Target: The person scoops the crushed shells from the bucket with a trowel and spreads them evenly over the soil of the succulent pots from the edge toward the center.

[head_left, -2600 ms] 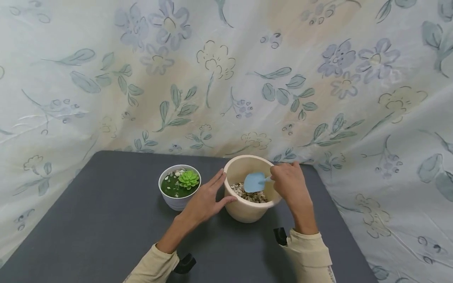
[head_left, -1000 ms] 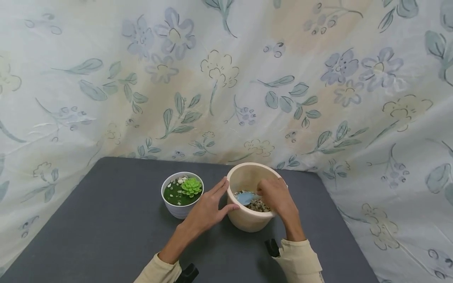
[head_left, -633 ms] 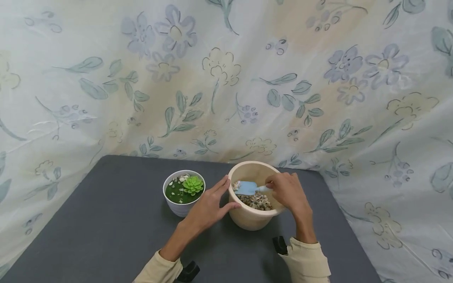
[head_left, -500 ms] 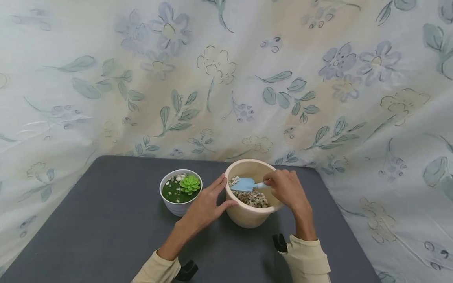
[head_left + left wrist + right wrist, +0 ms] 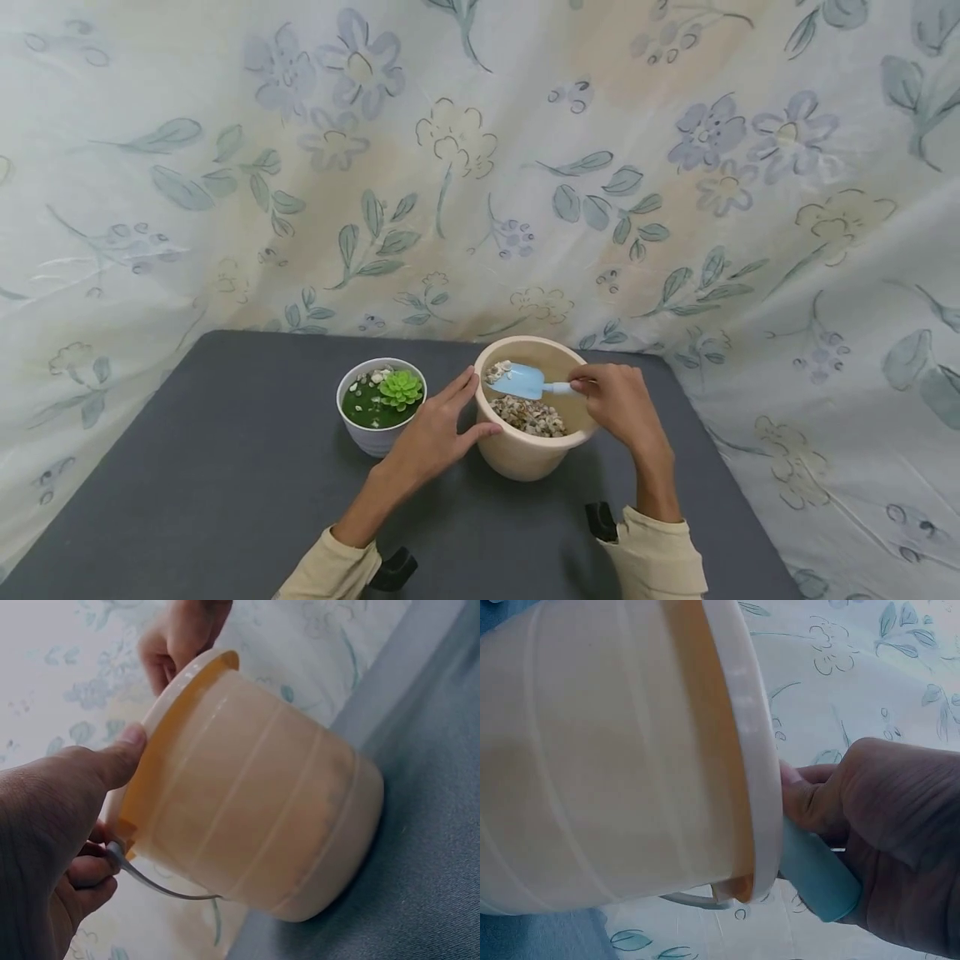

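Observation:
A cream bucket with several small pebbles in its bottom stands on the dark table. My left hand grips its left rim, thumb on the near side and fingers curled by the grey wire handle in the left wrist view. My right hand holds a small light-blue trowel by its handle, over the right rim. Its blade is inside the bucket, raised over the pebbles, with some whitish stones at its tip. In the right wrist view the trowel handle lies against the palm.
Left of the bucket, close to my left hand, stands a white bowl with a green succulent, a green surface and white stones. The grey tabletop ends at a floral curtain behind and to the right.
The trowel went down into the pebbles and came up with stones on its blade, tilted toward the bucket's left wall. My right hand drew back rightward. The left hand stays at the rim.

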The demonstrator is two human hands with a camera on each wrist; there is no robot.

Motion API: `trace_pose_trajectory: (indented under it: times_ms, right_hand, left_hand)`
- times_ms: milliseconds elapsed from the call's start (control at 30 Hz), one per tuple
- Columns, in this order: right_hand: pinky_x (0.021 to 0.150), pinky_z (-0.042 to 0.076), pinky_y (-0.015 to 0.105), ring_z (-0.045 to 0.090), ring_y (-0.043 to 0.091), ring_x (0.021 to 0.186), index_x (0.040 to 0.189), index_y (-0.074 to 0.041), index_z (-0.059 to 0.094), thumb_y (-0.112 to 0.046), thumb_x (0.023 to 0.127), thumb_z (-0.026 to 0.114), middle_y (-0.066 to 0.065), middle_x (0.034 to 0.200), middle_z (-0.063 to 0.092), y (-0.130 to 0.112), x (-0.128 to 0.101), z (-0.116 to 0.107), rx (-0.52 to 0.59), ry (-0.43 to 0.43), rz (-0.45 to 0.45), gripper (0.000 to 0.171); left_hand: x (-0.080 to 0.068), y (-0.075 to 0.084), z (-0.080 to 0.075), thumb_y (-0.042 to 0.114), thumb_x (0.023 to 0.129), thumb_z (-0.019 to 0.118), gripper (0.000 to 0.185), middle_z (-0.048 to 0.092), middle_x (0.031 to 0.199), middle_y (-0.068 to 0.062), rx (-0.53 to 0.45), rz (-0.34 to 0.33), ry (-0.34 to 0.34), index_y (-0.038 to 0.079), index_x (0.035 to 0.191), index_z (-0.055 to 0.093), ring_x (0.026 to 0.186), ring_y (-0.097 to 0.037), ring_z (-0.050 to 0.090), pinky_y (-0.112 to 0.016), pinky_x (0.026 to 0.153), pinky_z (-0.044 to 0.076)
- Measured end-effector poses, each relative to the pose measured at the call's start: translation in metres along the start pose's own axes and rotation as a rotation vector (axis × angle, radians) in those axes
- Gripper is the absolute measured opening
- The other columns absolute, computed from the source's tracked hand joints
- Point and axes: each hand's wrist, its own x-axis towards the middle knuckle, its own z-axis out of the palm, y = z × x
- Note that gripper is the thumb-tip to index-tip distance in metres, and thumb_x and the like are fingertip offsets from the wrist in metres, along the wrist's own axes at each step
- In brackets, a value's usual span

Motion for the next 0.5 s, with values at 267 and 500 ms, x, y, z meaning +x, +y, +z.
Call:
trace_pose_trajectory:
  times_ms: [267,500]
  right_hand:
    - [0.063,0.039,0.027,0.054,0.016,0.065,0.099,-0.007,0.084,-0.002,0.095,0.073,0.01,0.093,0.082,-0.002,-0.007,-0.01,-0.016,0.058,0.055,0.013]
    - [0.063,0.035,0.027,0.049,0.016,0.062,0.099,-0.005,0.083,-0.002,0.093,0.074,0.01,0.091,0.082,-0.005,-0.012,-0.025,-0.03,0.078,0.039,0.011]
  left_hand:
    - [0.001,0.0,-0.005,0.049,0.093,0.077,0.086,0.046,0.163,-0.019,0.03,0.007,-0.007,0.0,0.157,0.045,0.147,-0.034,0.053,-0.049,0.113,0.052]
    - [0.001,-0.002,-0.017,0.046,0.092,0.078,0.082,0.049,0.161,-0.019,0.057,0.006,0.058,0.002,0.155,0.049,0.146,-0.035,0.054,-0.051,0.114,0.051]
